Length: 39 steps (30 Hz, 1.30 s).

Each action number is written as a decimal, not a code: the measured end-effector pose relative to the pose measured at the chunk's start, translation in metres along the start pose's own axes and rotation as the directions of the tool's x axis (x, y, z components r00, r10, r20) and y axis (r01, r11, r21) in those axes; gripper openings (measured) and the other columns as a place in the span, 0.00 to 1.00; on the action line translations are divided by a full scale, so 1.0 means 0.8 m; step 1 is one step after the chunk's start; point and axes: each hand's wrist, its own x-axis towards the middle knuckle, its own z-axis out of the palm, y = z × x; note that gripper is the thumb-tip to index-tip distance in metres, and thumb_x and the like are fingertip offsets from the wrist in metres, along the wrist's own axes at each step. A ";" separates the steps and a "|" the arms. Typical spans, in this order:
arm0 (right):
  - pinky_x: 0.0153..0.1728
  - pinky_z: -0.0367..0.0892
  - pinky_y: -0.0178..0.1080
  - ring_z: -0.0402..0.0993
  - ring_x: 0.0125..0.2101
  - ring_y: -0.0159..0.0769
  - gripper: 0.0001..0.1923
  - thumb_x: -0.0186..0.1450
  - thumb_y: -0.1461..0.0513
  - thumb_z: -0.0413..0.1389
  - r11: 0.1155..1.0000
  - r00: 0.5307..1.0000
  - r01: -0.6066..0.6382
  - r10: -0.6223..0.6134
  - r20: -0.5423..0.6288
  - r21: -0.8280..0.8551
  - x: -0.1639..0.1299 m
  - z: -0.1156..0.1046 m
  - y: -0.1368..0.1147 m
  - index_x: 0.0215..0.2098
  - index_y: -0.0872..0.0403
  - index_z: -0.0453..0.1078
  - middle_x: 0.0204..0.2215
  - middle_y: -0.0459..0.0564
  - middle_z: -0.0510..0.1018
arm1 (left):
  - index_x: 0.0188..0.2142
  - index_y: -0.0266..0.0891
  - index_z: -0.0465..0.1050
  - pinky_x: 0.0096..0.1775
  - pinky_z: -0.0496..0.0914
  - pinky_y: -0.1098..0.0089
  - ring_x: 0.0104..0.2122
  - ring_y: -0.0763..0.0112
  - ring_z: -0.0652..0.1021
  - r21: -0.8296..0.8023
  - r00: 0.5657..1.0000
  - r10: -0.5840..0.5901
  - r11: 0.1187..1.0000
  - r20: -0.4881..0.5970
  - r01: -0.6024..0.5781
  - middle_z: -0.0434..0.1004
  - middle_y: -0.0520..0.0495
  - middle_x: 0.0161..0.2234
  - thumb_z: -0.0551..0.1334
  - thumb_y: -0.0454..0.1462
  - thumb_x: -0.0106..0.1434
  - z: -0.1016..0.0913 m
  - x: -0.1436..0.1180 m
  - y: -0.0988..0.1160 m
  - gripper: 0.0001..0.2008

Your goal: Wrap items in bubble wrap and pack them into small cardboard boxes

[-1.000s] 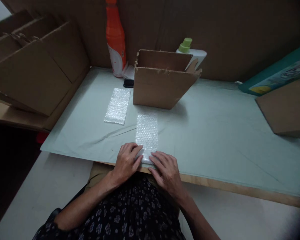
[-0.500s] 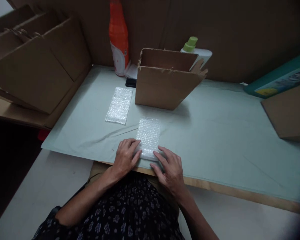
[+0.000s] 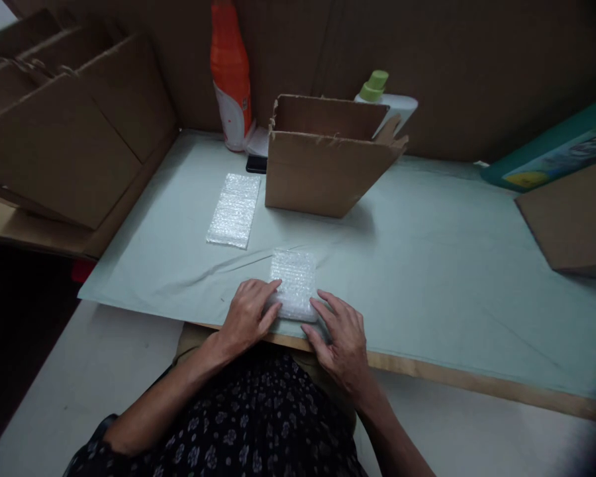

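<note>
Both hands are at the near edge of the bench (image 3: 427, 265), which has a pale green cloth on it. Between them lies a small pack of bubble wrap (image 3: 294, 281). It looks rolled or folded up thick at the near end. The left hand (image 3: 248, 317) lies flat with its fingers (image 3: 271, 291) spread a little, pressing on the left side of the pack. The right hand (image 3: 342, 334) lies flat too, and its fingers (image 3: 322, 310) touch the right near corner of the pack. Neither hand pinches the pack; they push down on it from both sides.

A second sheet of bubble wrap (image 3: 234, 210) lies flat farther back and to the left, well apart from the hands.

Behind the pack, near the middle of the bench, stands an open cardboard box (image 3: 318, 175). It tips toward the right, and its flaps stick up. From here you cannot tell what is inside it.

At the far edge stands a tall orange bottle (image 3: 230, 79). A small black thing (image 3: 256, 164) lies just beside it, between the bottle and the box. Behind the box peeks a white bottle with a green cap (image 3: 385, 99).

Flat cardboard boxes (image 3: 69, 132) lean in a stack by the left edge. Another brown piece of cardboard (image 3: 571, 222) lies at the right edge, with a teal box (image 3: 551, 156) behind it.
</note>
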 end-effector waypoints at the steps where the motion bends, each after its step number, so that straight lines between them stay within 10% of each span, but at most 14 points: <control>1: 0.51 0.66 0.52 0.72 0.55 0.49 0.19 0.71 0.59 0.56 0.999 1.000 0.026 -0.026 0.010 -0.034 0.003 0.003 0.000 0.59 0.50 0.68 0.57 0.58 0.75 | 0.58 0.37 0.69 0.47 0.70 0.57 0.44 0.58 0.76 0.041 1.000 -0.009 0.999 -0.023 0.010 0.80 0.40 0.44 0.59 0.35 0.70 0.004 0.007 -0.004 0.17; 10: 0.49 0.67 0.50 0.76 0.47 0.44 0.12 0.72 0.60 0.55 0.989 0.996 -0.036 0.023 0.085 0.144 0.012 0.009 0.003 0.53 0.49 0.72 0.45 0.51 0.82 | 0.61 0.40 0.65 0.55 0.68 0.52 0.54 0.55 0.73 -0.025 0.996 0.090 0.996 0.022 -0.090 0.75 0.39 0.53 0.62 0.38 0.67 -0.010 -0.015 0.010 0.23; 20: 0.52 0.66 0.54 0.71 0.55 0.51 0.25 0.71 0.60 0.56 0.998 0.999 0.012 -0.009 0.048 -0.068 0.019 0.024 0.016 0.65 0.47 0.62 0.61 0.59 0.72 | 0.56 0.37 0.70 0.51 0.69 0.53 0.48 0.55 0.75 0.178 0.989 -0.138 0.973 -0.061 0.146 0.78 0.39 0.48 0.58 0.39 0.70 0.007 0.034 -0.011 0.17; 24: 0.50 0.66 0.52 0.74 0.52 0.48 0.20 0.71 0.61 0.56 0.996 0.999 -0.008 0.012 0.046 -0.089 0.029 0.029 0.025 0.61 0.48 0.67 0.54 0.56 0.78 | 0.59 0.36 0.67 0.53 0.70 0.51 0.51 0.55 0.74 -0.023 0.961 -0.252 0.968 -0.112 0.251 0.75 0.37 0.51 0.59 0.42 0.69 0.003 0.019 -0.002 0.21; 29: 0.47 0.69 0.48 0.78 0.44 0.44 0.14 0.71 0.59 0.55 0.987 0.996 -0.087 0.083 0.033 0.133 0.037 0.023 0.016 0.54 0.49 0.73 0.45 0.51 0.84 | 0.68 0.36 0.51 0.50 0.74 0.58 0.47 0.61 0.78 -0.621 0.819 -0.570 0.622 0.058 0.477 0.75 0.36 0.52 0.65 0.44 0.64 0.006 -0.012 0.014 0.39; 33: 0.48 0.71 0.48 0.79 0.45 0.43 0.12 0.70 0.56 0.57 0.942 0.984 -0.136 0.094 0.149 0.306 0.033 0.013 0.006 0.50 0.48 0.75 0.45 0.51 0.84 | 0.70 0.35 0.47 0.54 0.72 0.58 0.51 0.58 0.78 -0.825 0.779 -0.580 0.302 0.238 0.477 0.78 0.34 0.51 0.69 0.47 0.60 0.010 -0.006 0.018 0.47; 39: 0.51 0.74 0.47 0.78 0.53 0.46 0.36 0.65 0.50 0.62 0.698 0.920 -0.383 0.231 0.316 0.605 0.029 -0.003 0.017 0.68 0.51 0.60 0.58 0.59 0.76 | 0.72 0.38 0.45 0.47 0.74 0.63 0.44 0.62 0.80 -0.807 0.848 -0.467 0.384 0.250 0.450 0.80 0.39 0.47 0.67 0.50 0.62 0.012 0.007 0.029 0.48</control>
